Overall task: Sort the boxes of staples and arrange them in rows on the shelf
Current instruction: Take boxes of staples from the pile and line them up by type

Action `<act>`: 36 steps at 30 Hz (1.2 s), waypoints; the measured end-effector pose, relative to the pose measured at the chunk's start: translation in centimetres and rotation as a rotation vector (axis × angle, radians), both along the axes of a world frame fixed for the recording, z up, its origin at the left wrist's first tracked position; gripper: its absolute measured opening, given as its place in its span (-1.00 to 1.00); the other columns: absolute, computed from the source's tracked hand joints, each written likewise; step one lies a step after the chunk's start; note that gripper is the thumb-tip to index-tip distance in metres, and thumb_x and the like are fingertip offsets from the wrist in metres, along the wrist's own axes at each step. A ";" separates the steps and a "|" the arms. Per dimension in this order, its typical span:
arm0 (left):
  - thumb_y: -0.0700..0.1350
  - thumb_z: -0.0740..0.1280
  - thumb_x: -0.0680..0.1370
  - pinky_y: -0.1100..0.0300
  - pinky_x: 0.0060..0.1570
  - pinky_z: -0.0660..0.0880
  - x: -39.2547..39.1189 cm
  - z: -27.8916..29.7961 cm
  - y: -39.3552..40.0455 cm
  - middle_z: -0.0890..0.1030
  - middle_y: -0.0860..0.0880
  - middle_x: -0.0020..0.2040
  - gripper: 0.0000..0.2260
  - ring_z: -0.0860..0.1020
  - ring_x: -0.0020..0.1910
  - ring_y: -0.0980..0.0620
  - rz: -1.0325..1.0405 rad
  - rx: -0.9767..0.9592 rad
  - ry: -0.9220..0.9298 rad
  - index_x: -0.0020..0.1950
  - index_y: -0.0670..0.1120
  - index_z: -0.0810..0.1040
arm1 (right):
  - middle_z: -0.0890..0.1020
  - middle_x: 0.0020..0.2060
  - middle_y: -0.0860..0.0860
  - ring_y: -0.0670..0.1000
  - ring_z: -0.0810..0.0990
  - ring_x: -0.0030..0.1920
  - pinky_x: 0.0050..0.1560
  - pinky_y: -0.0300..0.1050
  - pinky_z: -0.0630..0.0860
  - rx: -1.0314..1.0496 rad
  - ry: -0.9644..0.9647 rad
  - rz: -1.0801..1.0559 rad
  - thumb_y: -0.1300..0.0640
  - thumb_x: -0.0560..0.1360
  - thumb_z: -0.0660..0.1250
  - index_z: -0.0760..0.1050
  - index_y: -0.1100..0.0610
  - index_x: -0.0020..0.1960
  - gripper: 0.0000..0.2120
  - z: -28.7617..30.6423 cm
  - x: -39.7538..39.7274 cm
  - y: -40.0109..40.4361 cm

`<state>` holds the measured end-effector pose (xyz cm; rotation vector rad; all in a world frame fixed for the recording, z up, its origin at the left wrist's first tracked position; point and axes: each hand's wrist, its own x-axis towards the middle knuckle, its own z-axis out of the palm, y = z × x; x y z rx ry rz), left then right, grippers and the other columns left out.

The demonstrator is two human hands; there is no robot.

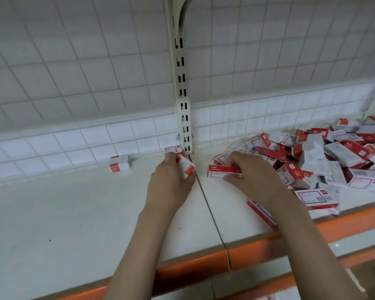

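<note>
My left hand point(171, 180) grips a small red-and-white staple box point(187, 166) near the back of the white shelf point(74, 213), just left of the seam. Another box point(173, 150) stands behind it against the back wall. A short stack of boxes point(120, 163) sits further left at the back. My right hand point(251, 176) pinches a longer red-and-white box point(222, 171) lying on the shelf right of the seam. A jumbled pile of staple boxes point(325, 156) covers the right part of the shelf.
A slotted white upright post point(183, 100) rises at the shelf seam. A wire grid back panel point(74, 72) backs the shelf. The shelf front has an orange edge strip point(193, 271). One box point(262, 213) lies partly under my right forearm.
</note>
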<state>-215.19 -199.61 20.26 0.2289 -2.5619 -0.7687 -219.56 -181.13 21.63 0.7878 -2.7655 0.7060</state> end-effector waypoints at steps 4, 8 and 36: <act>-0.06 0.30 0.52 0.23 -0.15 0.34 3.0 0.1 -2.5 0.48 0.00 0.04 -0.60 0.51 -0.07 -0.01 0.011 -0.038 0.094 0.35 0.03 0.35 | 0.56 -0.20 -0.09 -0.04 0.51 -0.16 -0.15 -0.09 0.42 -0.002 -0.007 0.061 0.07 0.46 0.37 0.43 0.04 -0.06 -0.87 -0.4 0.2 -3.1; -0.14 0.39 0.46 0.33 0.03 0.31 5.1 -0.3 -5.1 0.35 -0.05 0.21 -0.52 0.35 -0.02 0.22 -0.029 0.005 0.082 0.35 0.01 0.36 | 0.57 -0.17 -0.10 -0.06 0.52 -0.13 -0.14 -0.13 0.43 0.000 -0.038 0.118 0.06 0.47 0.36 0.42 0.04 -0.04 -0.85 -0.9 0.5 -5.8; 0.11 0.44 0.36 0.24 -0.18 0.43 10.6 -1.9 -15.2 0.44 0.06 0.00 -0.49 0.53 -0.18 0.09 0.297 0.090 0.042 0.25 0.03 0.42 | 0.55 -0.22 -0.14 -0.10 0.54 -0.23 -0.18 -0.13 0.46 0.048 -0.108 0.221 0.05 0.47 0.34 0.41 0.00 -0.08 -0.89 -1.2 2.9 -15.2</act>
